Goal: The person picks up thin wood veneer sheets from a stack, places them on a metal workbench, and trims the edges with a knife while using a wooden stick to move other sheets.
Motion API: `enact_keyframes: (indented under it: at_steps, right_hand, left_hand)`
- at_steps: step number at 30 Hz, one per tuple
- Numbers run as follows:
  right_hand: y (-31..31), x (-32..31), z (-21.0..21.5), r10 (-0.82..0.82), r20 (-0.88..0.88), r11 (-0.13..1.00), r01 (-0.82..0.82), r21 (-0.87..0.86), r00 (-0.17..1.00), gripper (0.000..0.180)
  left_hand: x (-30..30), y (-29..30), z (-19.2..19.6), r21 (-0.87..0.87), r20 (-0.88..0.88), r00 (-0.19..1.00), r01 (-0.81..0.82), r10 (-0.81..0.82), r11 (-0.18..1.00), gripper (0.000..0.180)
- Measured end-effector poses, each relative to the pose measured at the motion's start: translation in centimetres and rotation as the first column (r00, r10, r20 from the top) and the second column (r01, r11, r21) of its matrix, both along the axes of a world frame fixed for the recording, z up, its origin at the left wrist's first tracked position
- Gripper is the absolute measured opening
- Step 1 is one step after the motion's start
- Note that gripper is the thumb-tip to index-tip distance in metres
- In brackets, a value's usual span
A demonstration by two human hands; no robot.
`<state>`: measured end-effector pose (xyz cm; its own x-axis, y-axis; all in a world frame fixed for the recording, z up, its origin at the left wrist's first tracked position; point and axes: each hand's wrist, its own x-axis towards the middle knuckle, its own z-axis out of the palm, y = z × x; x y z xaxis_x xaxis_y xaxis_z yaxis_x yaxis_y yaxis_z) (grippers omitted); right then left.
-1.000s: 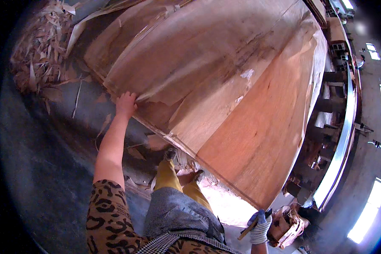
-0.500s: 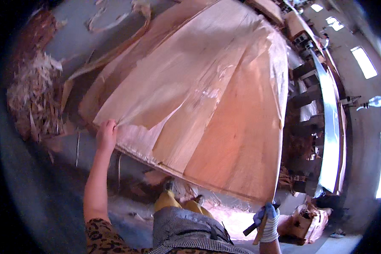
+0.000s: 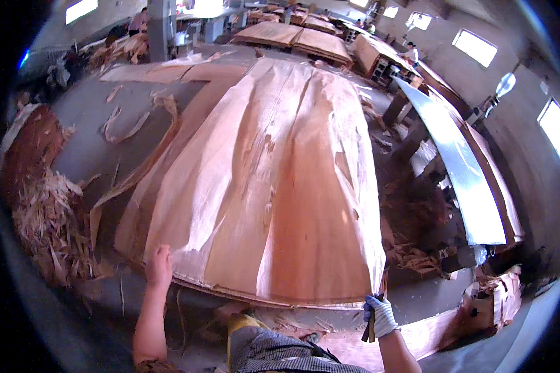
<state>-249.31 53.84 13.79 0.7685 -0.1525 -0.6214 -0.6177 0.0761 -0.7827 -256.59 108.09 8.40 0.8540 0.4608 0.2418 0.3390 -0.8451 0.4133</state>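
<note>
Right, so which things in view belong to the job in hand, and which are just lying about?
In use:
layered wood sheets
left hand, bare, at their near-left edge
right hand, gloved, at their near-right corner
slim tool in it

Apparently lying about:
scrap heap, left
ragged bundle, lower right
</note>
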Motion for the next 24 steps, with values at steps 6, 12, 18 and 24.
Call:
enact_keyframes:
  at_steps: [6,12,18,24]
  right_hand:
    - [-10.3,-1.9,-3.4,-0.138,0.036,0.990,0.138,0.001,0.990,0.012]
    - [-20.9,-3.5,-1.5,-0.175,0.159,0.983,0.182,-0.034,0.972,0.011]
    - [-31.9,-4.6,1.5,-0.212,0.185,0.971,0.229,-0.076,0.960,0.011]
    - [-43.0,-4.7,3.3,-0.266,0.254,0.957,0.286,-0.045,0.930,0.012]
  left_hand:
    - [-4.6,-12.2,-1.4,-0.118,-0.180,0.963,0.181,-0.200,0.977,0.008]
    - [-4.9,-25.8,-0.4,-0.221,-0.412,0.801,0.374,-0.434,0.901,0.017]
    - [-1.1,-37.9,-1.9,-0.306,-0.369,0.627,0.616,-0.687,0.726,0.019]
    - [5.7,-48.4,-2.8,-0.292,-0.406,0.440,0.768,-0.801,0.570,0.021]
